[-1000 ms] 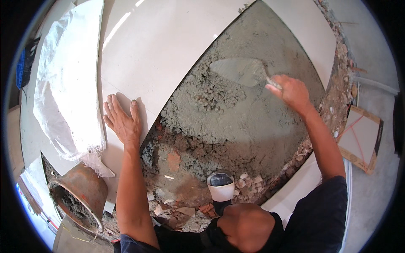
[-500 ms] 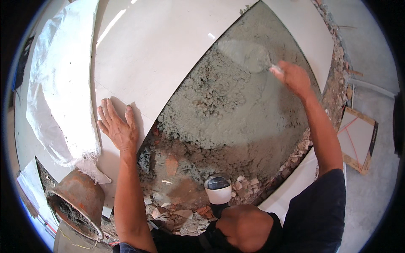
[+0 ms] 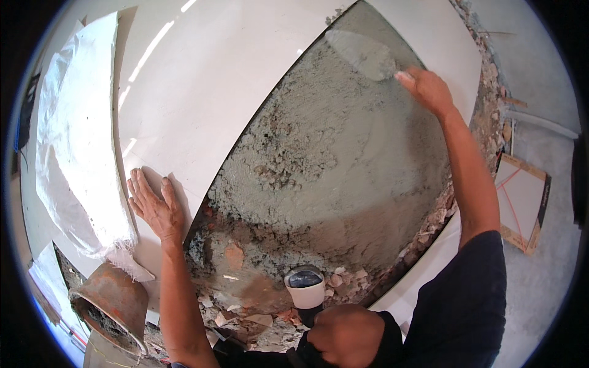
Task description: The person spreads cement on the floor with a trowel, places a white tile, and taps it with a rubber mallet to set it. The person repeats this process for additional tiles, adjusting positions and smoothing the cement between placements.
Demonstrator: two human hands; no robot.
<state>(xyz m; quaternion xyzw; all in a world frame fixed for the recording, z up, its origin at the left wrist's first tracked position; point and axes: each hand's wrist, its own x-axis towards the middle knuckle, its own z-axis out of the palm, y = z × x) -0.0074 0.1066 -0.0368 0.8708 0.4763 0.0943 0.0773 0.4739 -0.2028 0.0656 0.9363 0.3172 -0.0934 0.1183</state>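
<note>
My right hand (image 3: pixel 431 92) is closed around the handle of a trowel (image 3: pixel 363 55). Its broad blade, smeared grey and slightly blurred, lies on or just over the wet mortar bed (image 3: pixel 350 153) near the far corner. The mortar is smooth toward the middle and right, rough and pitted along the left. My left hand (image 3: pixel 156 205) rests flat on a large pale tile (image 3: pixel 202 80) beside the mortar, fingers extended and thumb apart, with nothing in it.
A white woven sack (image 3: pixel 80 141) lies on the tiles at left. Below it a mortar-stained bucket (image 3: pixel 116 300) is tipped over. Rubble (image 3: pixel 264 320) and a white object with a dark glossy top (image 3: pixel 305 291) are near me. At right, a cardboard-edged panel (image 3: pixel 521 202) lies on the concrete floor.
My right hand has pushed the trowel farther away, toward the far corner of the mortar. My left hand stays flat on the tile, and the whole view has shifted a little.
</note>
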